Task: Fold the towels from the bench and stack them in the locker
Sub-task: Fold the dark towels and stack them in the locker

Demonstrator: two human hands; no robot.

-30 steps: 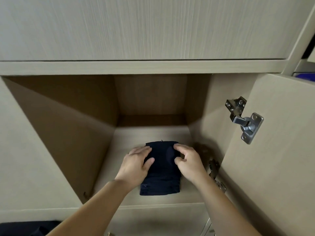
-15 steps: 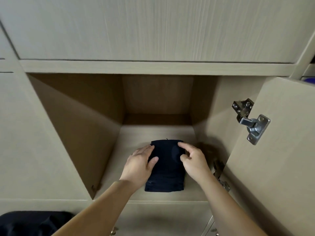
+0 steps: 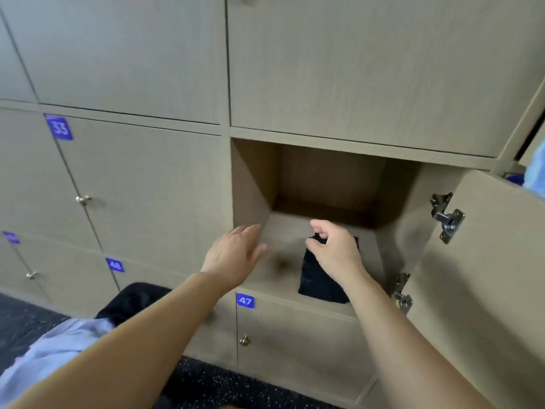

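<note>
As the right hand (image 3: 336, 252) hangs over the far end of the folded dark towel (image 3: 321, 286), its fingers (image 3: 318, 225) are loosely curled, with thumb and index apart. The towel's far corner shows dark in that gap. It's blurred there, so can't tell if they pinch the cloth or just sit above it. Wrist and forearm cover the towel's right edge

Towel lies flat on the floor of the open locker (image 3: 253, 184), right of centre, its near edge at the front lip

Left hand (image 3: 233, 255): palm down, fingers straight and close together, thumb out to the side, holding nothing. It sits at the left front corner of the opening, fingertips over the edge of the left wall; contact not clear. It's apart from the towel, with bare locker floor between them

Locker door (image 3: 486, 276) is swung open on the right, with an upper hinge (image 3: 446, 216) and a lower hinge (image 3: 402, 296), both metal. Blue label 47 (image 3: 245, 300) is on the closed door below the opening, with 48 (image 3: 114, 264) and 33 (image 3: 60, 127) further left

Bottom left: a black mass (image 3: 132, 299) with pale cloth (image 3: 59, 343) in front of it, on a dark speckled floor (image 3: 206, 385)
</note>
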